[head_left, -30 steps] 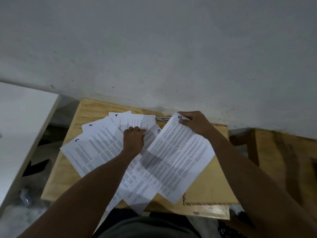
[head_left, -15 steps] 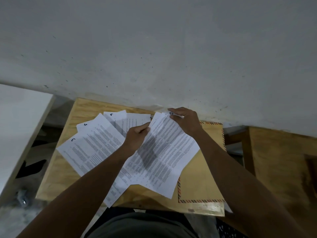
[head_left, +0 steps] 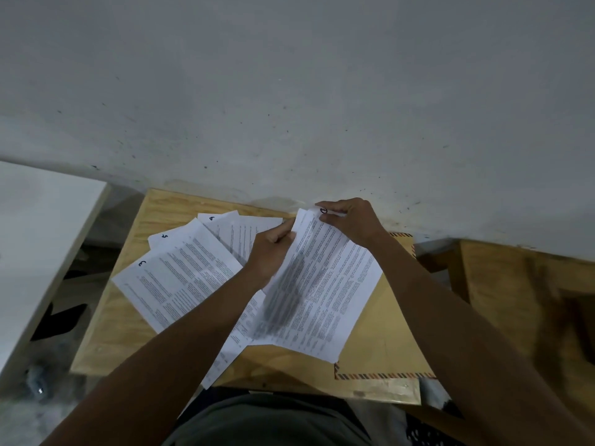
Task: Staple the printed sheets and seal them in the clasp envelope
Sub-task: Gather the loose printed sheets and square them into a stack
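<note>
Several printed sheets lie fanned on a small wooden table point(head_left: 116, 323). A sheet marked 3 point(head_left: 180, 284) lies at the left, with sheets marked 5 point(head_left: 174, 236) and 4 point(head_left: 235, 226) behind it. My right hand point(head_left: 351, 222) pinches the top corner of the sheet marked 1 point(head_left: 328, 291). My left hand point(head_left: 270, 252) grips the left edge of that sheet together with a sheet under it. A brown envelope point(head_left: 389, 342) with a striped border lies beneath them at the right. No stapler is visible.
A grey wall rises right behind the table. A white tabletop point(head_left: 38, 252) stands at the left and another wooden surface point(head_left: 521, 310) at the right. A dark object point(head_left: 58, 320) lies on the floor to the left.
My right hand has carried sheet 1 leftward over the sheet under it. My left hand turned from resting on the papers to gripping the sheets' left edge.
</note>
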